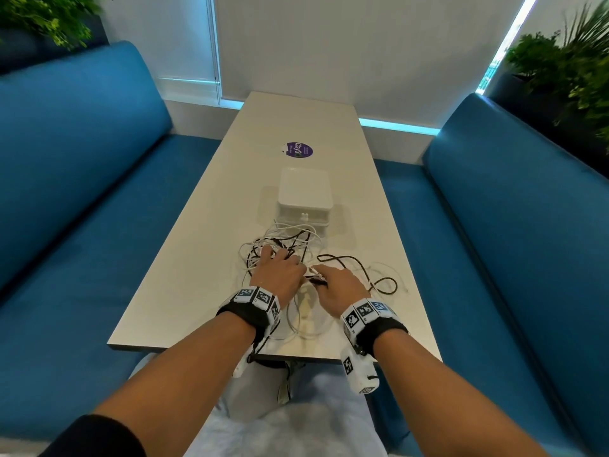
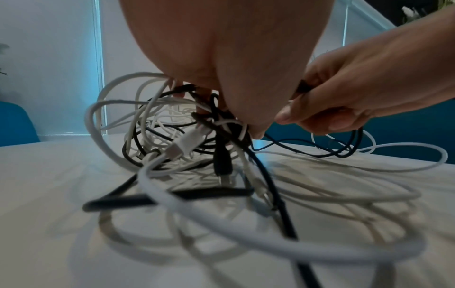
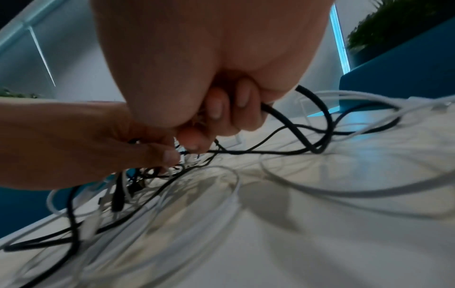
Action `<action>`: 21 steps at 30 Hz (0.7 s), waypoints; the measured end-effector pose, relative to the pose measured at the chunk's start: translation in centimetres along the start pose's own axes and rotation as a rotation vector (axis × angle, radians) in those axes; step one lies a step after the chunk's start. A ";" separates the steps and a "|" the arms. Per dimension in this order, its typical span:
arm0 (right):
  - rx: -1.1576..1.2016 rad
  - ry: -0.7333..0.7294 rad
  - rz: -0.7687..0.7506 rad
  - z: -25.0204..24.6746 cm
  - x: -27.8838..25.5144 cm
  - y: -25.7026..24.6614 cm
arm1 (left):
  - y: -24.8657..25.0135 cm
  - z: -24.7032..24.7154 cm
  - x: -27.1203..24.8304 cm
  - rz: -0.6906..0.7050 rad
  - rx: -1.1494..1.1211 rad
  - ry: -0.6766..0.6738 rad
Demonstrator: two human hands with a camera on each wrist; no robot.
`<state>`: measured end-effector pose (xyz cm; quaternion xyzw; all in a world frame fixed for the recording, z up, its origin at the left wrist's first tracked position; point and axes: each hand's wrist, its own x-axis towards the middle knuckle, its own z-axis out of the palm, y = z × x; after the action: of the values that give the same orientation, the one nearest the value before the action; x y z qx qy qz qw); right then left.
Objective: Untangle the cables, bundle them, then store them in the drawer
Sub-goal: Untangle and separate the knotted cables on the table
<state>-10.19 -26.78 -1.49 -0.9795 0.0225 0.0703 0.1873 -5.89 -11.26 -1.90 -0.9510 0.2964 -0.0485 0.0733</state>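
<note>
Right hand (image 1: 336,285) pinches a thin black cable (image 3: 283,117); left hand (image 1: 275,270) clutches the knotted black-and-white cable tangle (image 2: 197,132) just beside it on the table. Recommend feeding the plug back through each loop, not yanking.

a booth seating nook, like in an office lounge or café: 2 blue upholstered benches (image 1: 82,179) face each other across a long pale table (image 1: 197,265), potted green plants (image 1: 566,67) sit behind the backrests, frosted window panels (image 1: 362,54) with blinds close the far end.
</note>
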 end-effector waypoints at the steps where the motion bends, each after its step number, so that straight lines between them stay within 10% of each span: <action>1: 0.014 -0.028 -0.018 0.1 0.2 -0.3 | 0.0 0.1 0.0 -0.001 -0.016 0.004; 21: -0.106 0.075 0.170 -2.4 0.2 3.5 | -1.4 0.5 0.3 0.021 -0.155 0.141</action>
<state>-9.90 -30.94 -0.56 -0.9845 0.1087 0.0502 0.1279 -4.83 -10.23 -2.11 -0.9449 0.3135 -0.0916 -0.0209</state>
